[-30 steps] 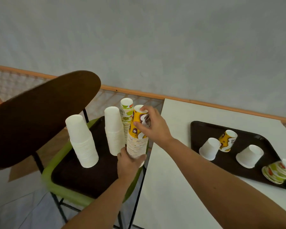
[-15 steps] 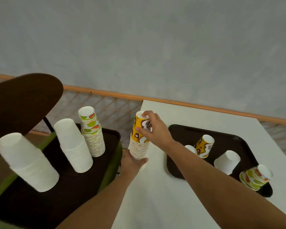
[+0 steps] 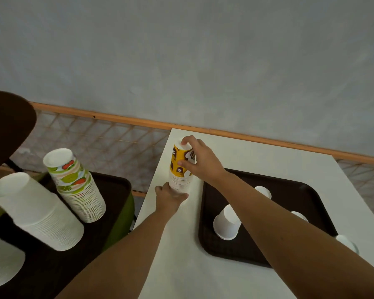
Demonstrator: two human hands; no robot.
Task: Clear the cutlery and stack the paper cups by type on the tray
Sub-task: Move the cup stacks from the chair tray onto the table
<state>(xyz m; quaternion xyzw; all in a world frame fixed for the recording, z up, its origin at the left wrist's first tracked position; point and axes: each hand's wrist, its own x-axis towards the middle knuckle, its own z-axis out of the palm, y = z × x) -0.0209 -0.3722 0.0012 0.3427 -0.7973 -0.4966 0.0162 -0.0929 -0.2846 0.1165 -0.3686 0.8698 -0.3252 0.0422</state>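
A tall stack of upside-down yellow-and-brown patterned cups (image 3: 180, 169) stands at the left edge of the white table (image 3: 203, 266). My left hand (image 3: 171, 198) grips the bottom of the stack. My right hand (image 3: 200, 159) holds its top, fingers curled over the uppermost cup. To the right a dark brown tray (image 3: 205, 234) carries loose upside-down white cups (image 3: 227, 224), partly hidden by my right forearm.
On a second dark tray (image 3: 110, 184) on a green chair at the left stand a stack of green fruit-print cups (image 3: 78, 188) and stacks of plain white cups (image 3: 35, 210). A brown chair back (image 3: 7, 128) rises at the far left. A wall and an orange rail lie behind.
Both hands carried the yellow cup stack from the chair tray rightwards to the white table's left edge. My view swung right and down.
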